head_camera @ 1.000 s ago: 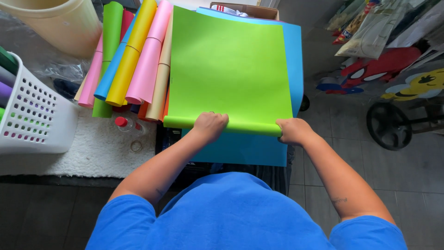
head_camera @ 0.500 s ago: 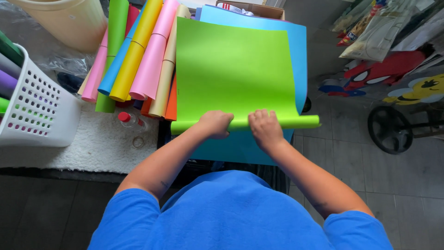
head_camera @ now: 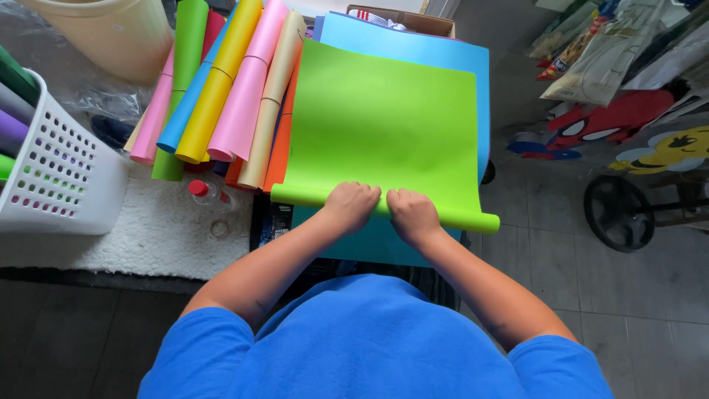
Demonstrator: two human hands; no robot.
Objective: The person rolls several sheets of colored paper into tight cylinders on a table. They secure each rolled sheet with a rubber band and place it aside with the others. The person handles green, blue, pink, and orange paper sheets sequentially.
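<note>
I see both hands side by side, almost touching: the left hand [head_camera: 353, 205] and the right hand [head_camera: 412, 215] are each curled down over the rolled near edge of the green sheet [head_camera: 380, 125], fingers clamped on that roll. The roll runs left to right across the near end of the sheet, sticking out past both hands. The rest of the green sheet lies flat, stretching away to the far side.

Under it I see a light blue sheet [head_camera: 413, 50], showing along the far edge, the right side and again just near the hands. Left of the green sheet lies a fan of rolled sheets [head_camera: 221, 89] in pink, yellow, beige, orange, blue and green, each bound with a thin band. Near their ends a small bottle with a red cap [head_camera: 199, 190] lies on a white fluffy mat [head_camera: 140, 236]. Further left stands a white perforated basket [head_camera: 63, 174], and at the far left a cream bucket [head_camera: 111, 33]. On the right, a grey tiled floor [head_camera: 561, 266] and a black wheel [head_camera: 622, 213].
</note>
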